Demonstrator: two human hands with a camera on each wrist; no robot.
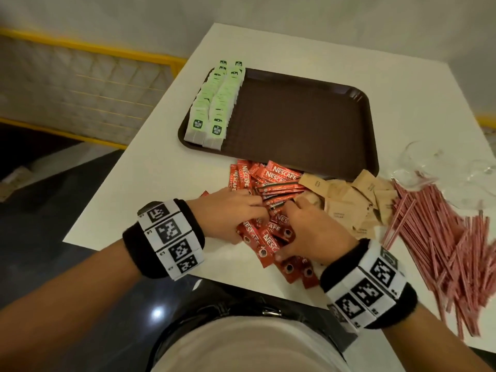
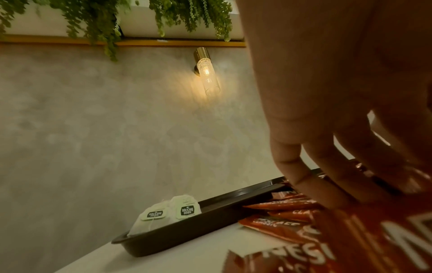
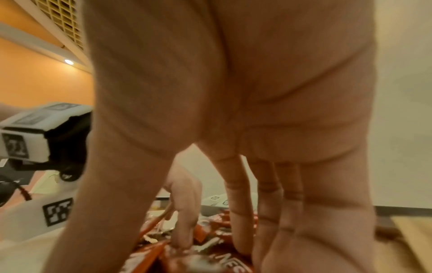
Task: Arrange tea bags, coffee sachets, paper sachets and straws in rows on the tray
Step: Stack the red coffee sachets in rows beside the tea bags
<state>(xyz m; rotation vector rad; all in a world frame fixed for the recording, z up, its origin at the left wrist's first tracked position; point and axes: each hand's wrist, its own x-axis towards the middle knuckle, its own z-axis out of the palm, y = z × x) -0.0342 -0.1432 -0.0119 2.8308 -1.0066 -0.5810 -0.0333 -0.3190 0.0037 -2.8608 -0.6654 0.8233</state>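
A: Where are the hands?

B: Both are down in the heap of red foil coffee sachets (image 1: 268, 200) at the near edge of the white table (image 1: 161, 167); the left hand (image 1: 236, 210) has its fingers curled round several sachets, gripping them; the right hand (image 1: 314, 232) presses on the pile with thumb and fingers bent round a few more.

A: And the rest?

B: The dark brown plastic tray (image 1: 300, 119) lies beyond the heap; two rows of green-tagged white tea bags (image 1: 214, 106) fill its left side; brown paper sachets (image 1: 354, 200) sit right of the red ones, touching them; pink-striped paper straws (image 1: 440, 242) sprawl further right, near clear glass bowls (image 1: 429, 162).
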